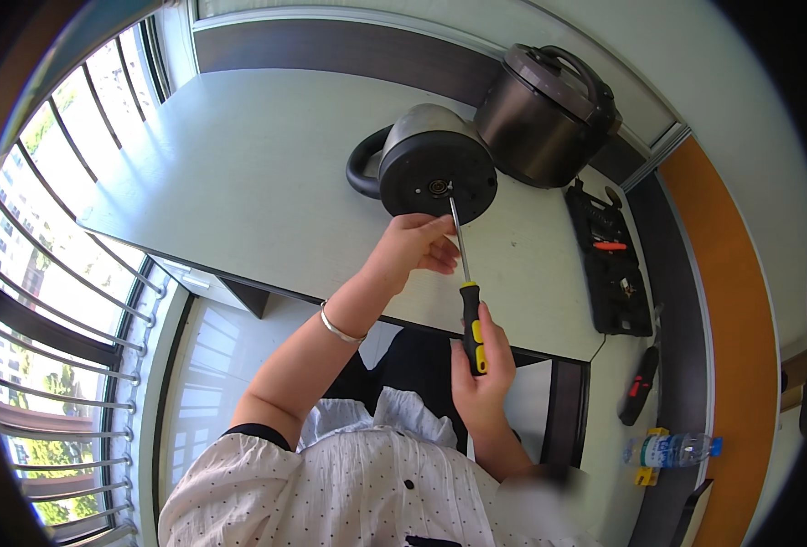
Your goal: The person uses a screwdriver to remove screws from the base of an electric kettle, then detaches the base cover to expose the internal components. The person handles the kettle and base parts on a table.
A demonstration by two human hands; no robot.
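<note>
Right now I have the screwdriver (474, 330) in my right hand (487, 363), fingers closed round its black-and-yellow handle right by the front edge of the tabletop (230, 155). The kettle (433, 173) lies on its side toward the far edge, its black base turned to me and its looped handle (363, 164) out on the left.

What matters most is the line of the shaft: it runs away from my right fingers, up and slightly left, to the base, its tip meeting the black face just below and right of the round metal connector (438, 188). Whether the tip sits in a screw hole, I can't tell. My left hand (422, 242) is the nearer one, just below the base, fingers curled and thumb beside the shaft, near the tip end; I can't tell if they pinch it or only rest close.

Past the kettle, in the far right corner, stands the dark cooker (538, 118). Along the right edge lies the open tool case (609, 264), with a black-and-red tool (639, 387) nearer me and the plastic bottle (670, 449) nearer again.
</note>
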